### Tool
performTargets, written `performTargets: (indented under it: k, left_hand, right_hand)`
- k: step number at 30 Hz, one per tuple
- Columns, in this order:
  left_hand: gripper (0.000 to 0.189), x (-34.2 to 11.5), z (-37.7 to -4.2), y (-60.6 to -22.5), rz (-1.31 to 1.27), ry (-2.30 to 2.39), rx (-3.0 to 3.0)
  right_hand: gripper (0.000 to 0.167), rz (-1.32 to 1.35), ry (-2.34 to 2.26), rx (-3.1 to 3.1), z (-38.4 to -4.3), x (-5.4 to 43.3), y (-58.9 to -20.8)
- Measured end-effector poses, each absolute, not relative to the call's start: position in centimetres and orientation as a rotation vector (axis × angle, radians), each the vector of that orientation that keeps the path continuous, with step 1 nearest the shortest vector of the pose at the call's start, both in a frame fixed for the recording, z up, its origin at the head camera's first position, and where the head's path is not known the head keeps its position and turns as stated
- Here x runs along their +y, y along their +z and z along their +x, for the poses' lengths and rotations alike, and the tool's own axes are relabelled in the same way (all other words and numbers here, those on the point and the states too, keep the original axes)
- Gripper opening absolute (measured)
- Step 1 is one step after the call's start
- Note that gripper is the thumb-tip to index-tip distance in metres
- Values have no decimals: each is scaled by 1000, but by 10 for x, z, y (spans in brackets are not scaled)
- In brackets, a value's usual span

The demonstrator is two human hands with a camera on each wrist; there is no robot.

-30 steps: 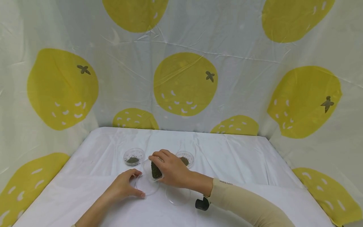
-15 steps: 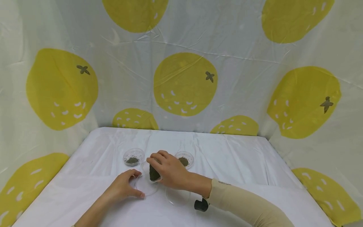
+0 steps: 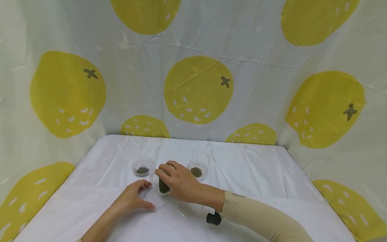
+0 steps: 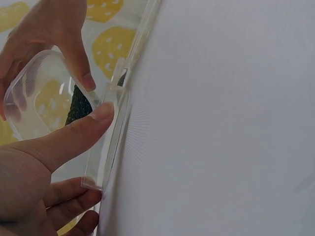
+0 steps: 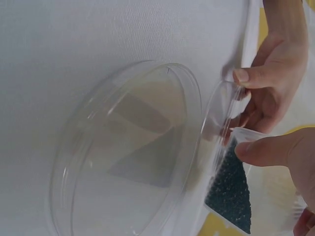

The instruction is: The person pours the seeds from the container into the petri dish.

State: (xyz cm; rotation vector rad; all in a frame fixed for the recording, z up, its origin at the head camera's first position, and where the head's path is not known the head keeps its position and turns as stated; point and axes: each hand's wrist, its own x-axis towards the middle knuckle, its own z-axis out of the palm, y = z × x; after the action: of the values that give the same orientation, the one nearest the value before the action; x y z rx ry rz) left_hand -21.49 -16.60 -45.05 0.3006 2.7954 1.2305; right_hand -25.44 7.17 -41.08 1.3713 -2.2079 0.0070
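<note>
My right hand (image 3: 181,181) grips a clear plastic cup (image 4: 29,98) with dark green granules (image 5: 231,189) inside. The cup is tilted, and its granules lie along the lower side toward the rim. Below it, a clear petri dish (image 3: 159,201) rests on the white cloth. My left hand (image 3: 133,198) holds this dish at its left edge, with the thumb (image 4: 101,115) on the near rim and the fingers on the opposite side. The cup's mouth overlaps the dish in the head view, and the right hand covers much of the cup.
Two petri dishes with dark green granules stand farther back, one at left (image 3: 143,166) and one at right (image 3: 198,167). Another clear dish (image 3: 190,213) lies under the right forearm. A lemon-print curtain (image 3: 257,101) borders the table (image 3: 242,168).
My right hand has shifted slightly left with the cup, and the visible patch of granules has narrowed. The left hand stays at the dish.
</note>
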Motion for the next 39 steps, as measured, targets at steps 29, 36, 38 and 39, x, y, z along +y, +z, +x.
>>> performTargets:
  k: [29, 36, 38, 39]
  left_hand:
    - [80, -167, -216, -451, 333, 1215, 2799]
    - [79, -166, -216, -452, 345, 1225, 2806]
    - [79, -166, -216, -452, 348, 1224, 2811]
    - [79, -166, -216, -452, 349, 1223, 2815]
  right_hand:
    - [69, 1387, -54, -2192, -253, 67, -408]
    - [73, 1387, -38, -2177, -252, 68, -409]
    - [74, 1392, -29, -2175, -253, 68, -409]
    - [74, 1394, -25, -2174, -253, 68, -409]
